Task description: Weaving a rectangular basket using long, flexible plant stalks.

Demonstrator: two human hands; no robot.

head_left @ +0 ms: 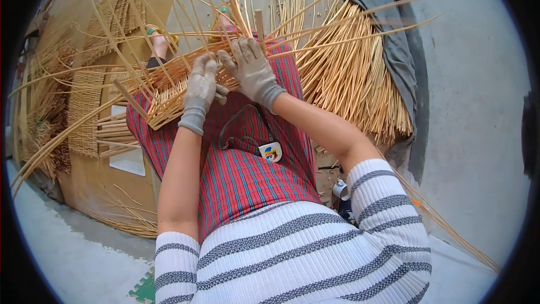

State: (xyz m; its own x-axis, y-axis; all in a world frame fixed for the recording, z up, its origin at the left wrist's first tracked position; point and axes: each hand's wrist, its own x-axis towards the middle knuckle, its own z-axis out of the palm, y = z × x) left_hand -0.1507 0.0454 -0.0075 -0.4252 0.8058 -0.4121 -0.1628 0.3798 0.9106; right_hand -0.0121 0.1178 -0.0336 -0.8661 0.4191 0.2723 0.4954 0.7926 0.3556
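Note:
A partly woven wicker basket (169, 91) lies tilted across my lap, long loose willow rods fanning out from it. My left hand (201, 85), in a pale grey work glove, is closed on the basket's near side, fingers over the weave. Just to its right, my right hand (251, 72), gloved alike, grips the near side by the right end; its fingertips lie on the rods. What lies under the fingers is hidden. Thick wooden stakes rise at the right end (259, 25) and left end (130, 100). Red checked cloth (247, 177) covers my lap.
A large bundle of willow rods (360, 73) lies at right on dark grey cloth (396, 59). Woven wicker panels (85, 111) and wooden sticks (115, 129) are at left. A white cup-like thing (341, 190) sits right of my lap. Loose rods (455, 236) lie lower right.

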